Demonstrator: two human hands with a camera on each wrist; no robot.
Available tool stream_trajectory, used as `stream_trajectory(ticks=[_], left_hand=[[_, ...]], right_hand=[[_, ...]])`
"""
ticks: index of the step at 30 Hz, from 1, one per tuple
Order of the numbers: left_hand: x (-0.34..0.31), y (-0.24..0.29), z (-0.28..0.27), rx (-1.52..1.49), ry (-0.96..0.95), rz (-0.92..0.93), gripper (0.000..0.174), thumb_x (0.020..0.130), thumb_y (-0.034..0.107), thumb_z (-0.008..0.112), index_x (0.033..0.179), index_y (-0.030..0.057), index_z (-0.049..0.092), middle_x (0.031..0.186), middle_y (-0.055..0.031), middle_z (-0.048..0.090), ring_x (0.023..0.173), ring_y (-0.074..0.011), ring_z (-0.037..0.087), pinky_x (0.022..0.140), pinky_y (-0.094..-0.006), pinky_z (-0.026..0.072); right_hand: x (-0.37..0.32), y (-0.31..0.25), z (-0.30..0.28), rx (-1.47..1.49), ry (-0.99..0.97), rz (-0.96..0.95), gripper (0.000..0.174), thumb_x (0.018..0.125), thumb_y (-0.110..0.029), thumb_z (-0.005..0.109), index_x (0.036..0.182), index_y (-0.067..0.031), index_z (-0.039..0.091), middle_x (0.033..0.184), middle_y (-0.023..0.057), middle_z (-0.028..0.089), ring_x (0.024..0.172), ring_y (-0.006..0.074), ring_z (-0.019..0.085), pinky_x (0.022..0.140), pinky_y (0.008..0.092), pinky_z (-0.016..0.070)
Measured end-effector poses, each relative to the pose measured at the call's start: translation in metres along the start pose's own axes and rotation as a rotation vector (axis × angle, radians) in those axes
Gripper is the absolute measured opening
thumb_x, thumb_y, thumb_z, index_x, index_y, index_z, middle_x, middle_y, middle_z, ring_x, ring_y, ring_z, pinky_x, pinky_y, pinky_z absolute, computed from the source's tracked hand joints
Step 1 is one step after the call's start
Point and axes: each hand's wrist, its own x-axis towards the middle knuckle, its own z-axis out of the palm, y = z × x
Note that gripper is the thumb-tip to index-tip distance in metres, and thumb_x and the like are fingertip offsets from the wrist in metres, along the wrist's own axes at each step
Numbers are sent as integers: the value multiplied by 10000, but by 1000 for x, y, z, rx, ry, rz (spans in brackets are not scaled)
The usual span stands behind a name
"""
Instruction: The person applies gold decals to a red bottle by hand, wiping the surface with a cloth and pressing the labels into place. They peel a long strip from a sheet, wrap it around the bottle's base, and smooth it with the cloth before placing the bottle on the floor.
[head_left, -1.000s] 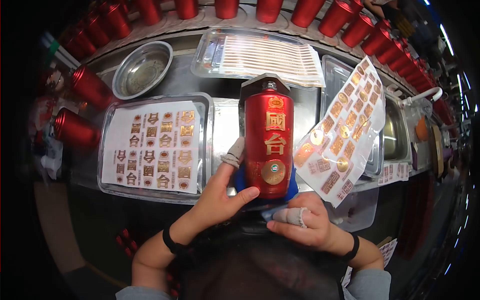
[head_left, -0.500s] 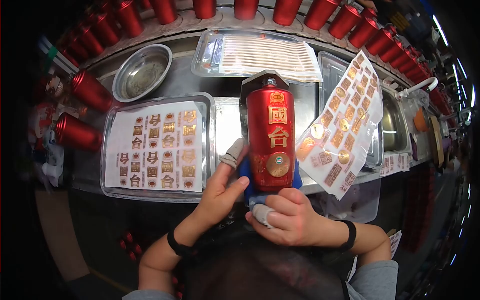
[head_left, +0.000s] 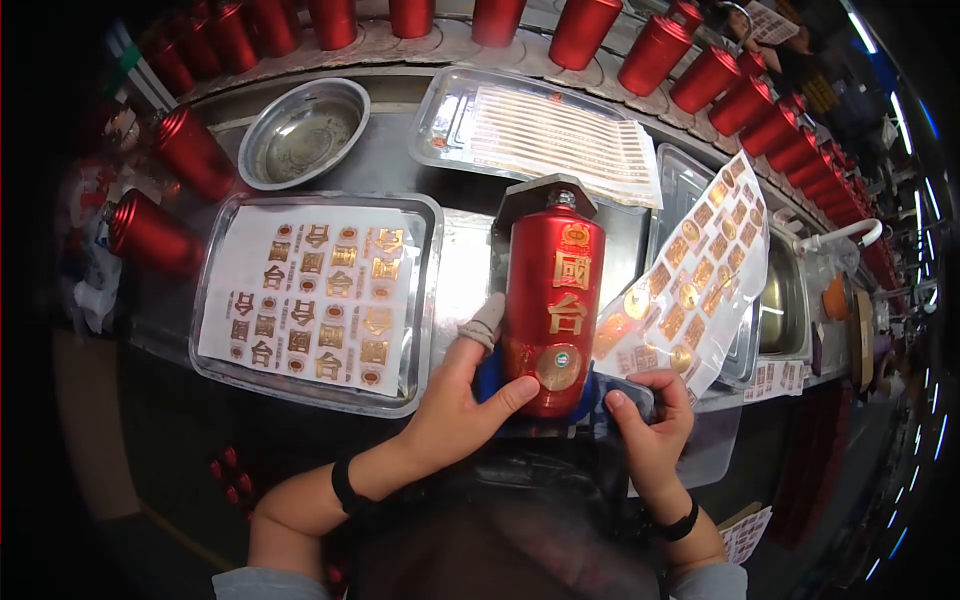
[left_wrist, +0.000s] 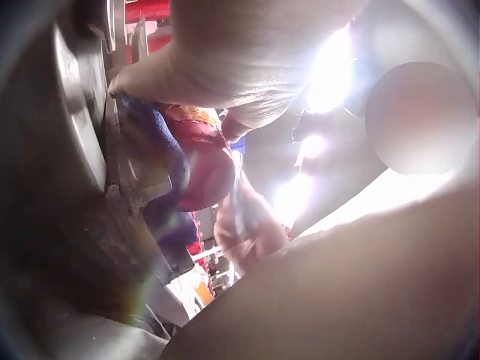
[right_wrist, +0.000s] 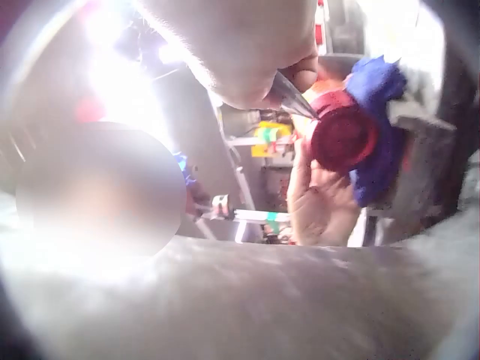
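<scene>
A red bottle (head_left: 560, 300) with gold characters and a round gold seal lies on a blue cloth (head_left: 490, 380), its neck by a grey angular rest (head_left: 520, 198). My left hand (head_left: 450, 400) grips its lower left side, thumb across the front near the seal and a wrapped finger along the side. Just right of the bottle's base, my right hand (head_left: 655, 435) pinches a thin grey-blue flat piece (head_left: 632, 400) between thumb and fingers. In the right wrist view this piece (right_wrist: 291, 96) looks narrow and pointed close to the bottle's base (right_wrist: 345, 139); its exact kind I cannot tell.
A tray (head_left: 212, 260) with a sheet of gold character stickers (head_left: 255, 330) stands left. Behind are a metal bowl (head_left: 262, 140) and a tray (head_left: 430, 130) of striped strips (head_left: 555, 140). A transparent sticker sheet (head_left: 690, 290) lies right. Red bottles (head_left: 655, 50) line the back.
My right hand has moved with the flat piece from in front of the bottle's base to its right side. My left thumb, beside the bottle half a second ago, is on its front again.
</scene>
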Motion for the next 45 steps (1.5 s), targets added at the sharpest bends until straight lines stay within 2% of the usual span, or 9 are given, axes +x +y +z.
stream_trajectory(ticks=[4, 9, 13, 20, 28, 32, 36, 41, 45], left_hand=[[4, 11, 12, -88, 22, -38, 792, 907, 145, 701, 1503, -77, 229, 1497, -210, 378, 1401, -258, 368, 1144, -350, 301], [1, 5, 8, -34, 49, -11, 798, 909, 154, 700, 1506, -75, 223, 1492, -214, 383, 1397, -265, 374, 1140, -352, 308], [2, 5, 10, -8, 27, -11, 818, 901, 178, 709, 1505, -78, 220, 1499, -232, 366, 1402, -273, 368, 1143, -356, 303], [4, 7, -6, 679, -114, 149, 1198, 660, 398, 876, 1500, -83, 169, 1503, -292, 314, 1414, -446, 294, 1175, -538, 164], [3, 30, 1, 267, 8, 38, 1121, 593, 285, 908, 1479, -40, 304, 1436, -269, 426, 1369, -405, 391, 1173, -503, 230], [8, 62, -2, 672, 42, 316, 929, 615, 241, 871, 1399, -30, 452, 1349, -270, 520, 1327, -411, 442, 1137, -560, 256], [-3, 51, 15, 942, -17, 421, 819, 670, 223, 824, 1383, -10, 497, 1420, -291, 448, 1341, -409, 418, 1101, -596, 272], [-1, 49, 17, 646, 8, 347, 902, 775, 197, 798, 1484, -62, 304, 1479, -294, 378, 1401, -378, 365, 1147, -465, 278], [10, 43, 23, 547, 14, 207, 909, 835, 249, 746, 1465, -148, 226, 1465, -348, 348, 1342, -448, 402, 1133, -459, 293]], right_hand=[[28, -50, 26, -229, -181, -388, 225, 792, -36, 764, 977, -4, 639, 871, 117, 649, 765, 191, 643, 677, 298, 495], [42, -35, 18, -217, -25, -238, 190, 815, -67, 753, 949, -2, 635, 832, 104, 656, 731, 204, 641, 666, 298, 496], [29, -42, 15, -266, -165, -447, 186, 826, -82, 757, 945, -4, 636, 854, 94, 654, 742, 190, 635, 686, 281, 498], [21, -26, -11, 250, -53, 128, 377, 881, -62, 670, 1238, 3, 570, 1040, 35, 633, 908, 126, 597, 837, 260, 480], [-1, -3, -11, 612, -833, 796, 617, 885, -50, 637, 1458, 4, 414, 1318, 69, 586, 1201, 99, 495, 1030, 260, 382], [6, -2, 7, 347, -1333, 585, 265, 917, -131, 641, 1159, -24, 658, 1141, 25, 648, 1081, 91, 553, 961, 247, 410], [22, -2, -20, 327, -1085, 442, 155, 937, -161, 635, 927, -13, 680, 869, 14, 663, 848, 70, 587, 778, 232, 459], [27, 14, -20, 219, -414, 287, 153, 963, -158, 602, 1003, -28, 672, 842, -21, 618, 766, 35, 522, 699, 215, 440], [26, 9, -1, 194, -347, 279, 252, 952, -116, 591, 1183, -20, 619, 892, -36, 617, 778, 27, 529, 727, 190, 434]])
